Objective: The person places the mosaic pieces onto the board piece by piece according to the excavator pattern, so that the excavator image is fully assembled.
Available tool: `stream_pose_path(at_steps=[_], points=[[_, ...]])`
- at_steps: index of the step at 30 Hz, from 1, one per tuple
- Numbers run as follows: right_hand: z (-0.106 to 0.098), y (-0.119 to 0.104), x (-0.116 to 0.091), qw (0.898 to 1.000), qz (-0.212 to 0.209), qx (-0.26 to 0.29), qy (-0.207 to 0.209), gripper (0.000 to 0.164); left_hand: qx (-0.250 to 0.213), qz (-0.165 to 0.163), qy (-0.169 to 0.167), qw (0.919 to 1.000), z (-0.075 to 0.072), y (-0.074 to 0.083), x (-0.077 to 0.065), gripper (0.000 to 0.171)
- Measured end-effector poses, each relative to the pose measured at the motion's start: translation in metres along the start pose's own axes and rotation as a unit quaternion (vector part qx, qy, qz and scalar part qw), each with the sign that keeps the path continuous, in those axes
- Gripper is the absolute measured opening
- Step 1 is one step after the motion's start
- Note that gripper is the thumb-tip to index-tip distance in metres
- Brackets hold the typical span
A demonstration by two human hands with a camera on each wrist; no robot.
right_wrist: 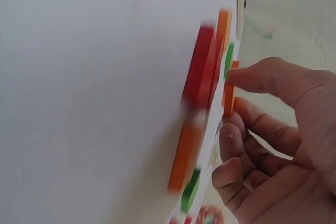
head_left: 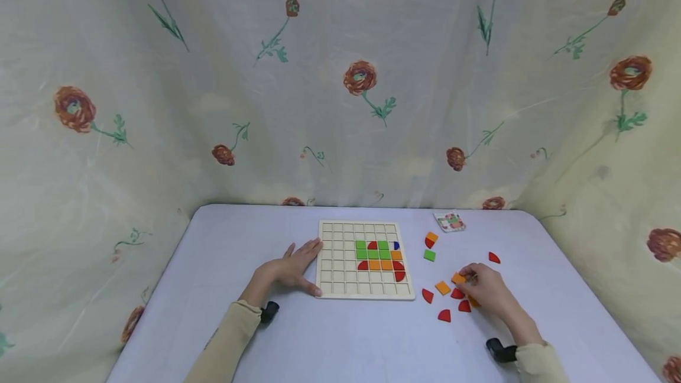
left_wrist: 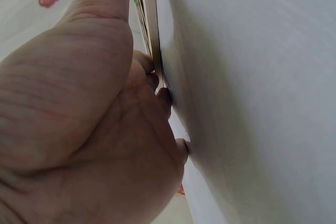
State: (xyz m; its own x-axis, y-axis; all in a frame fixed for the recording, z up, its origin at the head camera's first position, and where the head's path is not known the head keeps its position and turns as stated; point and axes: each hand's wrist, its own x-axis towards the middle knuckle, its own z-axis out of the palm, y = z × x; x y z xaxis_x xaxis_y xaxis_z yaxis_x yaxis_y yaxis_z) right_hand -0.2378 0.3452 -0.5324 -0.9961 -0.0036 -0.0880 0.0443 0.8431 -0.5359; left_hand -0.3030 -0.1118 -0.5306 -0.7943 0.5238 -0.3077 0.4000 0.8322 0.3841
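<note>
My left hand point(head_left: 291, 269), fingers spread, rests at the left edge of a pale wooden grid board point(head_left: 337, 289). Its fingertips and thumb touch the board's side. Green, red, orange and blue tiles fill some of the cells on the board's right half. Over the loose pieces right of the board, my right hand point(head_left: 489, 293) pinches an orange square tile point(head_left: 458, 278) between thumb and fingers. The right wrist view shows that orange tile point(right_wrist: 229, 100) standing on edge in the pinch. Red quarter-circle tiles point(head_left: 464, 306) and another orange square point(head_left: 443, 288) lie close by, partly under the hand.
A patterned card point(head_left: 450, 221) lies at the table's back right. Between it and my right hand are a green square point(head_left: 429, 255) and an orange-and-red pair point(head_left: 431, 237). A single red quarter-circle point(head_left: 494, 257) lies farther right. Flowered curtain point(head_left: 319, 182) hangs around the white table.
</note>
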Motion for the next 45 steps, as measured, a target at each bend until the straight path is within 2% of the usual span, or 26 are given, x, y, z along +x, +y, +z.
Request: stream_pose_path(at_steps=[5, 11, 20, 28, 36, 41, 45], points=[[0.013, -0.029, 0.001, 0.999, -0.026, 0.027, -0.003, 0.031, 0.003, -0.001, -0.002, 1.0, 0.0, -0.001, 0.001, 0.122], [0.034, -0.065, 0.008, 0.998, -0.059, 0.023, -0.013, 0.025, 0.004, 0.002, -0.002, 1.0, 0.001, -0.001, 0.002, 0.122], [0.059, -0.1, 0.018, 0.992, -0.109, 0.033, -0.054, 0.021, 0.004, 0.001, -0.003, 1.0, -0.001, 0.003, 0.0, 0.122], [0.063, -0.108, 0.028, 0.989, -0.134, 0.009, -0.07, 0.016, 0.005, 0.002, -0.007, 1.0, -0.001, 0.004, 0.0, 0.123], [0.06, -0.11, 0.035, 0.986, -0.126, 0.021, -0.111, 0.014, 0.008, 0.004, -0.004, 1.0, -0.001, 0.001, 0.001, 0.123], [0.057, -0.108, 0.033, 0.989, -0.117, 0.026, -0.09, 0.019, 0.014, 0.002, -0.001, 0.9999, 0.001, -0.001, 0.002, 0.122], [0.041, -0.098, 0.022, 0.991, -0.106, 0.047, -0.068, 0.022, 0.016, 0.003, -0.003, 0.9999, 0.001, -0.001, 0.001, 0.123]])
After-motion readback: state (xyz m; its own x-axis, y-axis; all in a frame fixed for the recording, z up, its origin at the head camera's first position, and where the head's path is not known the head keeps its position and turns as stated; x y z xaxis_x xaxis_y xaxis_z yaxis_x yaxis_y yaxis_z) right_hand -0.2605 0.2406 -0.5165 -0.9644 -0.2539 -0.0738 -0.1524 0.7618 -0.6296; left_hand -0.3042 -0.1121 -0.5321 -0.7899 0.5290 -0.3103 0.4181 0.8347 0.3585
